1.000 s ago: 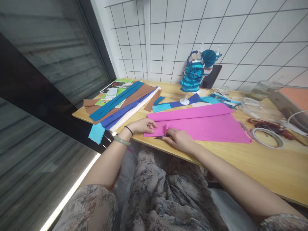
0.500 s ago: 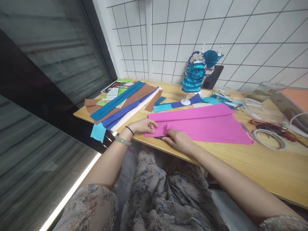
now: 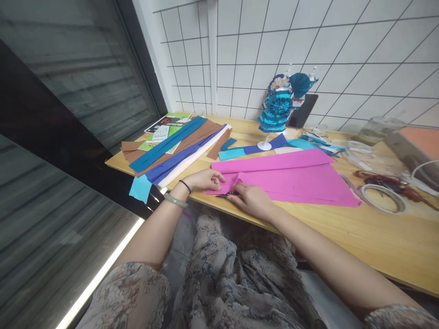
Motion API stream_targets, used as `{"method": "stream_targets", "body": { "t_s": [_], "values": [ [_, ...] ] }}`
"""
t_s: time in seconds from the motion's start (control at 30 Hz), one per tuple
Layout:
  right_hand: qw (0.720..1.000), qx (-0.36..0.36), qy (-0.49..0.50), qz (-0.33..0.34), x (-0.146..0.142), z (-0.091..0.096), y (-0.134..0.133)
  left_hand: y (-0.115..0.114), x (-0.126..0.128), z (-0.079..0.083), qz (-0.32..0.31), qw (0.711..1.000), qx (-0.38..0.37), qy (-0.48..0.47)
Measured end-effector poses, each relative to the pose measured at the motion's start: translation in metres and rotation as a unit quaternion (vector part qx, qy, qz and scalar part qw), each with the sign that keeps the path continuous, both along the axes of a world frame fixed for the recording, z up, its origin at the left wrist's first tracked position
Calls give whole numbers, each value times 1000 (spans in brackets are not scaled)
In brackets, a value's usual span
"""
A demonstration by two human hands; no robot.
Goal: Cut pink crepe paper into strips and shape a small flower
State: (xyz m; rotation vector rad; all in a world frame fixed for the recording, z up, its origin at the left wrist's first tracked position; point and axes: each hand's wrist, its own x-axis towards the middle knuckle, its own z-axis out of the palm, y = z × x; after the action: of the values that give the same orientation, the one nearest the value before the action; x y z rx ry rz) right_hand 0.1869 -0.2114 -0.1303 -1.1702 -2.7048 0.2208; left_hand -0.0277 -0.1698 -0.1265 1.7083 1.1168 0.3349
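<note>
A wide sheet of pink crepe paper [image 3: 302, 180] lies along the table's front edge, its far side folded over in a long strip. My left hand [image 3: 206, 179] rests on the left end of the sheet, fingers curled in against the paper. Just right of it, my right hand [image 3: 252, 198] is closed round dark scissors [image 3: 224, 195], their tips pointing left at the sheet's near edge. The handles are mostly hidden under my fingers. Beside the right fingertips the pink paper is pushed up in a small crease.
Strips of teal paper [image 3: 168, 144], brown and blue paper lie at the left over a green booklet [image 3: 147, 146]. Behind the sheet stands a blue paper-fan ornament [image 3: 276, 112] near a phone [image 3: 303, 111]. A tape roll [image 3: 399, 205] and a box [image 3: 414, 151] are at the right.
My right hand has shifted slightly left with the scissors, whose tips reach farther along the near edge. The paper crease is raised a little more. My left hand stays in place.
</note>
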Motion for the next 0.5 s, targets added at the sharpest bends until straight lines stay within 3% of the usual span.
{"method": "stream_targets", "body": {
  "t_s": [0.5],
  "values": [
    [1000,-9,-3,-7,-3,4,-4,0,0,0,0,1000,3,-3]
  ]
}}
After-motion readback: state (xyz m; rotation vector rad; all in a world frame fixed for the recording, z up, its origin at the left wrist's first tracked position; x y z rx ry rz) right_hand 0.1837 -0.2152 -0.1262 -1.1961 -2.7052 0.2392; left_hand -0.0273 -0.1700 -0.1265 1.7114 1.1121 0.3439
